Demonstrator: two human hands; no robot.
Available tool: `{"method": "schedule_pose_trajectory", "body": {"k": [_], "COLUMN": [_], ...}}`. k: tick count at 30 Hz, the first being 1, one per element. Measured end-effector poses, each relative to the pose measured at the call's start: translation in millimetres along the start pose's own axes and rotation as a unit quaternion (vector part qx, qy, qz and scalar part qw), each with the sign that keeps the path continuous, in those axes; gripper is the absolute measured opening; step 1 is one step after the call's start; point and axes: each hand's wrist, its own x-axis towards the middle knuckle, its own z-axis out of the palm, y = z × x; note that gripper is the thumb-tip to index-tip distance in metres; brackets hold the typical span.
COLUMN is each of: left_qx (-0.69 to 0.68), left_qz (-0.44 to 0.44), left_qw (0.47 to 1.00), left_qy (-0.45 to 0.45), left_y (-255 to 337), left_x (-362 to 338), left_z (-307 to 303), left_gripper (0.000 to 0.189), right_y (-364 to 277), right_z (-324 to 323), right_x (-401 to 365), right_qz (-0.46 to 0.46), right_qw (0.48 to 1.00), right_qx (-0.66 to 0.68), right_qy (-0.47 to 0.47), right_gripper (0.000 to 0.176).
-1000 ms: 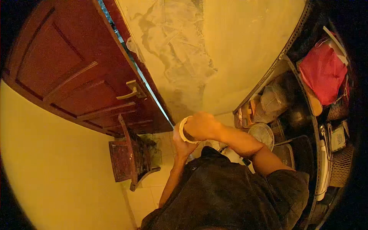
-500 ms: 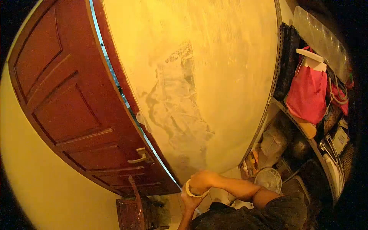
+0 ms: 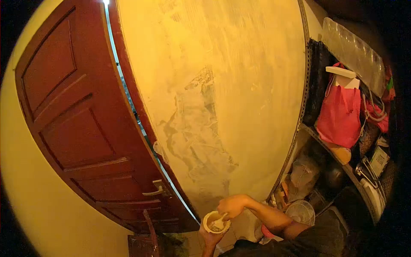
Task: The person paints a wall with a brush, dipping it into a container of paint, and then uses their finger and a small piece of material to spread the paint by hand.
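My left hand [image 3: 209,238] is closed around the side of a small pale tub [image 3: 206,226], which is tilted so its inside shows. Above its right edge, my right hand [image 3: 233,206] grips a pale scraper [image 3: 218,224], its flat end down inside the tub. Some light, paste-like material coats the inside. Just beyond both hands stands the yellowish wall [image 3: 252,124], with a rough, greyish patch [image 3: 192,141] running down it. How the right fingers wrap the handle is partly hidden.
A dark red panelled door [image 3: 81,124] with a lever handle [image 3: 155,188] stands left, a bright gap beside it. At right, a shelf [image 3: 332,147] carries a pink bag [image 3: 340,113]. Below are a white fan [image 3: 300,213] and stored items. Wooden furniture [image 3: 143,244] sits lower left.
The tub has moved slightly down and its opening now faces me more. My right hand has shifted right and up from the tub, exposing the scraper. The view has tilted a little upward.
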Motion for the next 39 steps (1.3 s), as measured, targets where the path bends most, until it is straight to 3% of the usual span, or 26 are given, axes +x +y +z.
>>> {"method": "schedule_pose_trajectory", "body": {"k": [1,4,6,9,13,15,19,21,26,32,35,37,39], "left_qx": [0.023,-0.010,-0.028,-0.031,-0.041,-0.059,-0.101,-0.094,-0.021,-0.048,-0.104,-0.099,-0.086], "left_qz": [0.036,0.028,0.026,0.019,0.002,-0.003,-0.039,-0.036,-0.018,-0.046,-0.068,-0.054,-0.086], "left_qw": [0.999,1.000,0.999,0.999,0.999,0.998,0.994,0.995,0.999,0.998,0.992,0.994,0.993], "left_qy": [0.003,-0.001,0.004,-0.009,-0.033,-0.027,-0.011,-0.019,-0.037,-0.008,0.003,0.008,0.008], "left_y": [3.1,8.7,14.6,10.2,-3.4,-3.0,11.3,0.9,-0.1,-20.0,-2.5,-6.9,-38.5], "left_x": [1.7,7.0,11.0,12.1,5.4,5.7,11.9,11.4,13.4,14.7,26.2,32.9,35.8], "left_z": [1.5,3.6,3.4,0.6,4.2,2.8,-7.9,-11.7,-13.8,-19.4,-28.5,-33.1,-36.1], "left_gripper": [0.067,0.068,0.068,0.069,0.069,0.069,0.069,0.068,0.070,0.071,0.072,0.072,0.071], "right_y": [-3.1,-22.7,-34.2,-50.2,-61.7,-52.4,-24.0,-20.6,-17.8,5.2,17.0,25.9,29.1], "right_z": [-3.2,-16.3,-18.7,-26.9,-35.7,-24.1,-2.3,1.0,-20.0,-63.2,-92.0,-112.2,-144.2], "right_x": [-2.2,-15.7,-27.3,-31.0,-27.6,-25.9,-16.9,-15.7,-28.3,-53.6,-62.8,-74.4,-90.2], "right_qz": [0.000,0.066,0.120,0.178,0.183,0.112,0.087,0.051,0.088,0.098,0.078,0.015,0.037], "right_qw": [1.000,0.997,0.990,0.976,0.972,0.974,0.975,0.976,0.987,0.991,0.993,0.982,0.966], "right_qx": [-0.002,-0.010,-0.054,-0.116,-0.149,-0.162,-0.191,-0.165,-0.093,-0.043,0.012,0.106,0.119], "right_qy": [-0.001,-0.024,0.055,0.038,0.019,0.109,0.072,0.131,0.099,0.086,0.087,0.156,0.225], "right_gripper": [0.036,0.031,0.026,0.020,0.020,0.019,0.019,0.023,0.031,0.028,0.028,0.028,0.024]}}
